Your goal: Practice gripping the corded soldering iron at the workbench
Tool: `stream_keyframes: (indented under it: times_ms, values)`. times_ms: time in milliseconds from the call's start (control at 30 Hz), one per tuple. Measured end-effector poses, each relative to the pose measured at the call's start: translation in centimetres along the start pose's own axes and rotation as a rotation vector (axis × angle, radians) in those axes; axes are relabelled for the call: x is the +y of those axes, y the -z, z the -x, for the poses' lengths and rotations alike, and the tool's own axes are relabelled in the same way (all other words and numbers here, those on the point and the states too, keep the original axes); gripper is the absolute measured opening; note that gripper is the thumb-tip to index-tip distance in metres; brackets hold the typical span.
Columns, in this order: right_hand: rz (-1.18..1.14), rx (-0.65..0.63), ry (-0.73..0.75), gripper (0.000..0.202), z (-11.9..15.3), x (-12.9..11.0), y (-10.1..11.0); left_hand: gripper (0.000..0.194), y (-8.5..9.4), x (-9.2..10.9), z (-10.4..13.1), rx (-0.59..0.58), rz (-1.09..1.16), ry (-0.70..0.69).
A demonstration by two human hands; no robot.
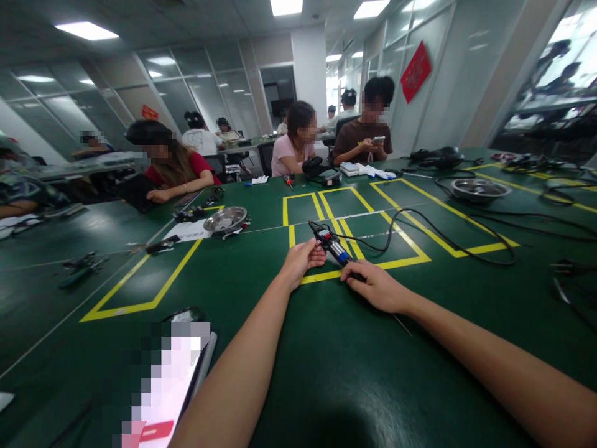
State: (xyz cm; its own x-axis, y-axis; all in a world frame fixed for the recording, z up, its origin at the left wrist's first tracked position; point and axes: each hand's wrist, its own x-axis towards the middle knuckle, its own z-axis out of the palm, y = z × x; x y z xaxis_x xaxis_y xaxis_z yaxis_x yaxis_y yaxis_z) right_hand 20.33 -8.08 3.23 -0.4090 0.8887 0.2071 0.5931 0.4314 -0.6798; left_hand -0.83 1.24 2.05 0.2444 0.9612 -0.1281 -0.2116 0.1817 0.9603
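Note:
A corded cylindrical power tool lies slantwise between my hands, over the yellow-taped area of the table. Its middle is silver with a blue band, and a small red part shows near the cable end. My left hand is closed, thumb and curled fingers at that cable end. Around the dark lower end wraps my right hand, hiding part of it. A thin metal rod pokes out past the right hand, in line with the tool; whether it joins the tool is hidden. The black cable loops off to the right.
Yellow tape marks rectangles on the green table. Metal bowls stand left and right. A lit phone-like screen is near my left forearm. Cables spread rightward. People sit across the table.

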Motion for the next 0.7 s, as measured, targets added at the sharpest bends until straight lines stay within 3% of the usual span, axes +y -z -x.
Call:
stream_keyframes:
  times_ms: [700]
  values:
    - [-0.015, -0.012, -0.105, 0.016, -0.83, -0.06, 0.69, 0.040, -0.06, -0.79, -0.30, 0.078, -0.108, -0.073]
